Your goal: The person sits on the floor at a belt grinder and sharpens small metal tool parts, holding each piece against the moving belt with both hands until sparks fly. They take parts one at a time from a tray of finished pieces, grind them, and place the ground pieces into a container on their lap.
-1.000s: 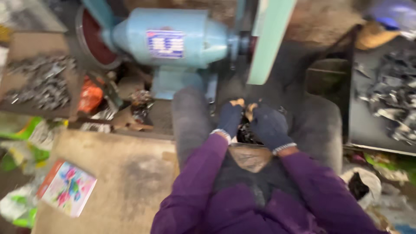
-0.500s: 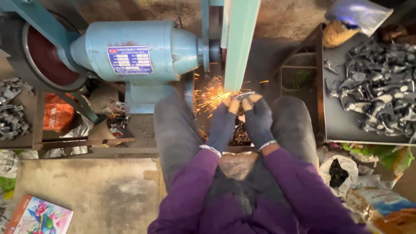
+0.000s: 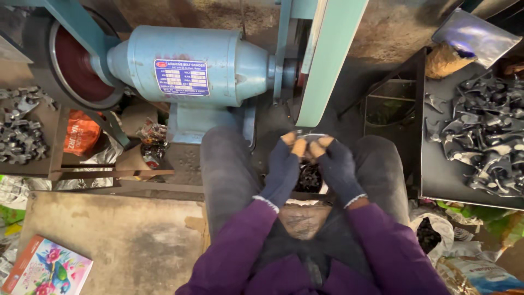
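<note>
Big blue bench grinder motor point(image 3: 191, 76) sits ahead of my knees, red wheel point(image 3: 76, 63) on its left end, pale green belt guard point(image 3: 327, 60) slanting down on its right toward my hands. Concrete slab point(image 3: 114, 240) on the floor at my left. Dark tray point(image 3: 436, 188) at my right, heaped w/ dark metal castings point(image 3: 486, 136); another pile of grey metal parts point(image 3: 22, 125) far left. Orange bag point(image 3: 81, 134) under the motor, colourful booklet point(image 3: 46, 271) bottom left corner.

My left hand point(image 3: 284, 166) and right hand point(image 3: 338, 166), both in dark fingerless gloves, are up together between my knees, just below the lower end of the guard. Fingertips of both pinch one small thin metal piece point(image 3: 307, 136), seems a bright curved strip, mostly hidden by my fingers so exact shape can't tell. Both hands closed on it, thumbs pressed in from near side. Piece is close under the belt end; contact w/ the belt can't tell, no sparks showing.

To do this well, imo: keep both-hand pinch firm, elbows braced on thighs, feed piece square to belt w/ light even pressure, bare fingertips clear of the abrasive, rotate piece bit by bit so edge grinds evenly.
</note>
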The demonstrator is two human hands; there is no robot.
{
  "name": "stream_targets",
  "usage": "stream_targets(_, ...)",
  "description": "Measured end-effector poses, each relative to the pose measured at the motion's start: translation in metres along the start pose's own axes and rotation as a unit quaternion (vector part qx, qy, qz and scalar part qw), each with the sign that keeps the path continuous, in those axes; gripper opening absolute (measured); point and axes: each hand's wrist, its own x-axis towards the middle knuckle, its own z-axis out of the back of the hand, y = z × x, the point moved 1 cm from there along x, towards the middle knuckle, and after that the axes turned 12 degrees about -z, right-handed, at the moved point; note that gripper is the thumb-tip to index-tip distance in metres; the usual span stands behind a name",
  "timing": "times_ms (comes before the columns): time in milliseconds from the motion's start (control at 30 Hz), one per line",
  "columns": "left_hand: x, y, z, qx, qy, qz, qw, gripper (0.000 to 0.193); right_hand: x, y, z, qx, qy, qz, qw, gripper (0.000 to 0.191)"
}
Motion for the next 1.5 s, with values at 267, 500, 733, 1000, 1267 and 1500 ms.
stream_targets(267,0.019,-0.005,0.004,0.086,-0.029,0.023,0.996,0.032,-0.001,0.003,-0.042,-0.191,-0.189,0.047,0.962,0.020)
stream_targets(500,0.022,-0.011,0.020,0.177,-0.047,-0.008,0.983,0.034,0.005,-0.003,-0.072,-0.176,-0.203,0.056,0.962,0.021)
stream_targets(733,0.013,0.024,0.023,-0.031,-0.062,0.102,0.992,0.036,0.014,0.004,-0.041,-0.201,-0.092,0.033,0.975,0.019)
stream_targets(1000,0.004,0.016,0.019,0.049,-0.007,0.054,0.997,0.026,0.003,-0.003,0.018,-0.104,0.134,-0.046,0.985,0.030)
stream_targets(1267,-0.001,0.003,-0.047,-0.035,0.020,0.117,0.992,0.026,0.014,-0.026,0.032,0.135,0.059,-0.240,0.959,0.024)
stream_targets(1500,0.012,0.004,-0.012,0.030,0.080,0.056,0.995,0.025,0.000,-0.029,0.002,0.224,0.138,-0.140,0.955,0.025)
